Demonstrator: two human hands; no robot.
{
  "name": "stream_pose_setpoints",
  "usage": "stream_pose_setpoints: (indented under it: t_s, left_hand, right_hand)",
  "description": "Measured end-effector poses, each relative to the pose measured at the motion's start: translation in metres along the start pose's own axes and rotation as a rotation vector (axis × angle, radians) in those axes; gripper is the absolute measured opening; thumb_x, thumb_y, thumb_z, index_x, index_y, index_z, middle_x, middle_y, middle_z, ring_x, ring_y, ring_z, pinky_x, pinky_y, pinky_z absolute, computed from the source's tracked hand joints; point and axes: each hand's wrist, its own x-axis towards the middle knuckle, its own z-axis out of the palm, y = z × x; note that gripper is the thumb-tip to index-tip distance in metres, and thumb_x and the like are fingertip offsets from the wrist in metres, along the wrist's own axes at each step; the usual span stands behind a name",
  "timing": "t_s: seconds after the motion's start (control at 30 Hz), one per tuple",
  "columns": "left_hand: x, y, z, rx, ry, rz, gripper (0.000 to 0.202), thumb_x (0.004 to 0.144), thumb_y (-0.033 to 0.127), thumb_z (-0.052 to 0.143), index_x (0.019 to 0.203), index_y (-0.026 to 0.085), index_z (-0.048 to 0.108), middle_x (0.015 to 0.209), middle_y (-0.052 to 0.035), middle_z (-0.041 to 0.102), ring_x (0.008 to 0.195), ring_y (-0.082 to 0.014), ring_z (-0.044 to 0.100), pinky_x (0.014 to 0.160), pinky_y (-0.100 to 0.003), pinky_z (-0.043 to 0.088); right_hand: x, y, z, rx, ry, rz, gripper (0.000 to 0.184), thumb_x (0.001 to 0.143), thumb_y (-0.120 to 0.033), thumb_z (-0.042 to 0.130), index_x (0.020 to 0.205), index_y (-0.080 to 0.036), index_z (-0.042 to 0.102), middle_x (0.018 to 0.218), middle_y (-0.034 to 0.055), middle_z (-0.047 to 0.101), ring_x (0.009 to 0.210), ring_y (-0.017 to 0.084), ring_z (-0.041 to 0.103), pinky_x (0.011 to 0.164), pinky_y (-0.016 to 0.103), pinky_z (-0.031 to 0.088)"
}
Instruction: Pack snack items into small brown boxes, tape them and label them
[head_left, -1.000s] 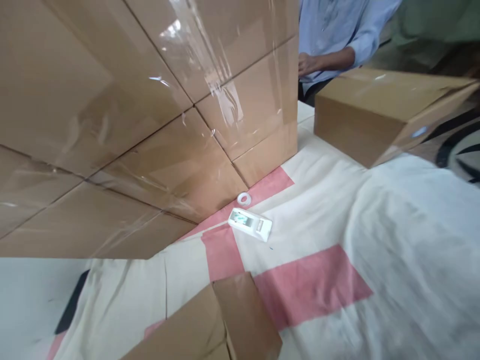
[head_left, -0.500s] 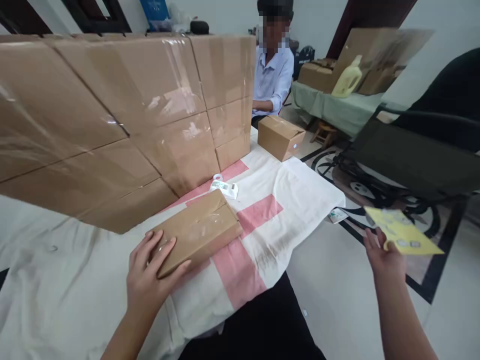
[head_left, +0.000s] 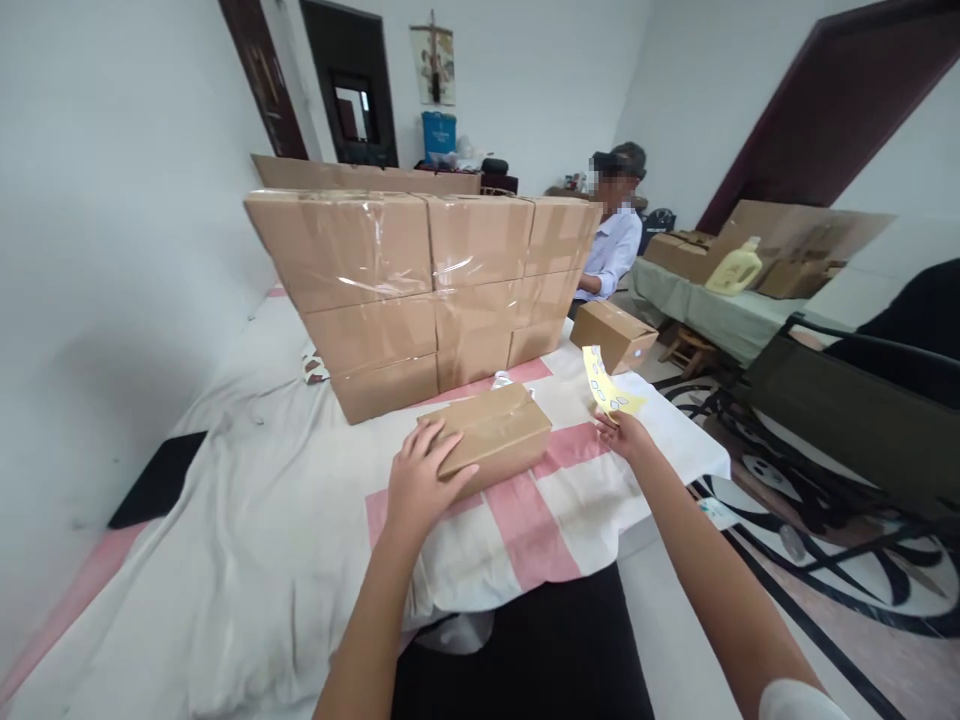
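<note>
A small brown cardboard box (head_left: 504,432), sealed with clear tape, lies on the cloth-covered table (head_left: 262,520) in front of me. My left hand (head_left: 420,483) rests on the box's near left corner, fingers spread over its top. My right hand (head_left: 624,433) is to the right of the box and pinches a yellow sheet of stickers (head_left: 604,386), held upright above the table. A white tape dispenser (head_left: 501,380) peeks out just behind the box.
A wall of stacked, taped cardboard boxes (head_left: 427,290) stands across the table behind the small box. Another small box (head_left: 615,335) sits at the far right corner. A person in a pale blue shirt (head_left: 613,255) sits beyond. A black chair (head_left: 855,400) and a second table with boxes (head_left: 712,300) stand on the right.
The camera has pulled back and up, showing the whole room. My right hand has brought the yellow sticker sheet from over the floor in to beside the small box. My left hand stays on the box.
</note>
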Motion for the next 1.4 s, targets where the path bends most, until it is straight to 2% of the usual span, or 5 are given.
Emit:
stream_pose_setpoints:
  t_s: [0.3,0.5,0.7,1.0,1.4]
  left_hand:
    - [0.009,0.021,-0.018,0.177,-0.240,-0.033,0.046,0.093,0.051,0.061,0.134,0.029,0.065,0.155,-0.0078,0.050,0.145,-0.0316,0.040,0.114,-0.050,0.041]
    - [0.026,0.075,-0.014,0.413,-0.344,-0.108,0.073,0.084,0.051,0.072,0.150,0.027,0.051,0.140,-0.0189,0.059,0.134,-0.0435,0.050,0.119,-0.063,0.024]
    - [0.028,0.061,-0.013,0.423,-0.268,-0.165,0.059,0.090,0.052,0.062,0.139,0.019,0.059,0.151,-0.0193,0.052,0.140,-0.0391,0.045,0.120,-0.063,0.024]
    - [0.054,-0.008,-0.018,0.385,-0.398,-0.113,0.074,0.089,0.063,0.060,0.153,0.031,0.042,0.165,-0.0027,0.035,0.153,-0.0374,0.026,0.122,-0.067,0.016]
    - [0.079,-0.021,-0.014,0.403,-0.457,-0.131,0.078,0.088,0.064,0.059,0.156,0.033,0.037,0.167,-0.0015,0.030,0.156,-0.0351,0.021,0.124,-0.066,0.016]
  right_hand:
    - [-0.043,0.005,-0.008,-0.346,-0.198,-0.023,0.025,0.091,-0.039,0.068,0.084,-0.018,0.056,0.072,0.0090,0.071,0.050,0.013,0.058,0.040,0.019,0.036]
    - [-0.075,-0.006,0.065,-0.514,-0.495,-0.609,0.046,0.094,-0.054,0.056,0.132,-0.028,0.061,0.141,0.0092,0.061,0.119,0.026,0.063,0.086,0.036,0.058]
    - [-0.086,0.035,0.124,-0.584,-0.574,-0.915,0.066,0.095,-0.059,0.055,0.153,-0.030,0.046,0.159,0.0076,0.045,0.147,0.030,0.040,0.125,0.049,0.026]
    - [-0.007,-0.011,0.093,-0.693,-0.117,-0.661,0.048,0.102,-0.047,0.035,0.123,-0.020,0.068,0.130,0.0119,0.068,0.118,0.026,0.062,0.093,0.035,0.053]
    - [0.067,-0.048,0.156,-1.055,-0.434,-0.191,0.026,0.091,-0.036,0.062,0.080,-0.012,0.066,0.077,0.0095,0.069,0.050,0.012,0.058,0.050,0.024,0.041]
